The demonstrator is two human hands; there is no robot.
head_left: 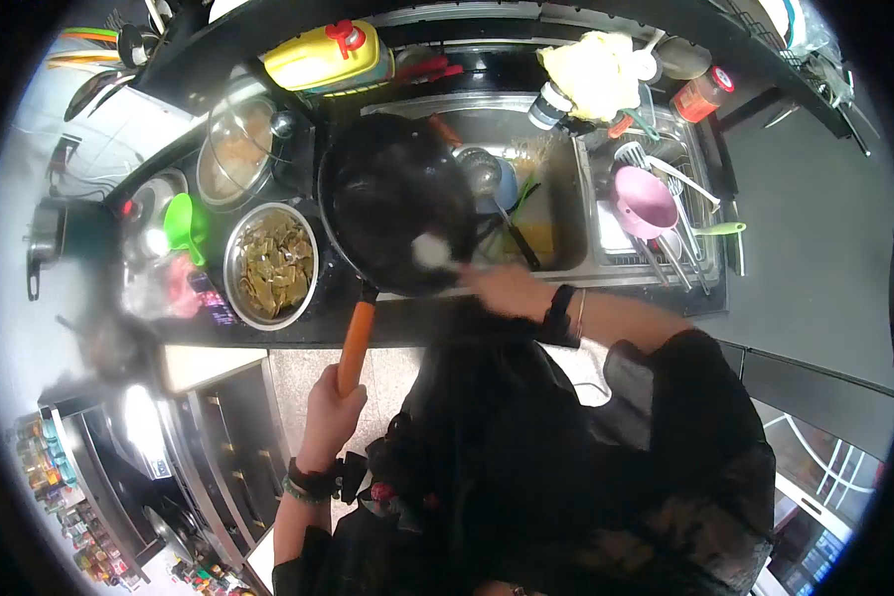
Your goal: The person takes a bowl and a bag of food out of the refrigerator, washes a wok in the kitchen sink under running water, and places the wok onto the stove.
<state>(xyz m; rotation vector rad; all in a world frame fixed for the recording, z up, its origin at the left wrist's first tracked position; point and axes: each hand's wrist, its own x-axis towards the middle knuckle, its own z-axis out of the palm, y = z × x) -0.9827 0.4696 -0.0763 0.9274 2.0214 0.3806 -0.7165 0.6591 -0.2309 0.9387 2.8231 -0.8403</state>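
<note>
My left hand (332,412) is closed round the orange handle (357,343) of a large black wok (397,194). The wok is held over the left part of the sink and the counter edge. At the wok's lower right rim, my right hand (505,290) has its fingers closed on a pale, motion-blurred utensil (433,252), whose end is inside the wok. A steel bowl of greenish-brown pieces (277,266) stands left of the wok handle. A ladle (481,174) lies in the sink behind the wok's right rim.
A sink (566,223) lies to the right, beside a drying rack with a pink bowl (646,202) and utensils. A glass-lidded pot (236,149), a green ladle (181,224) and a phone (212,298) are on the left. A yellow bottle (328,58) stands behind.
</note>
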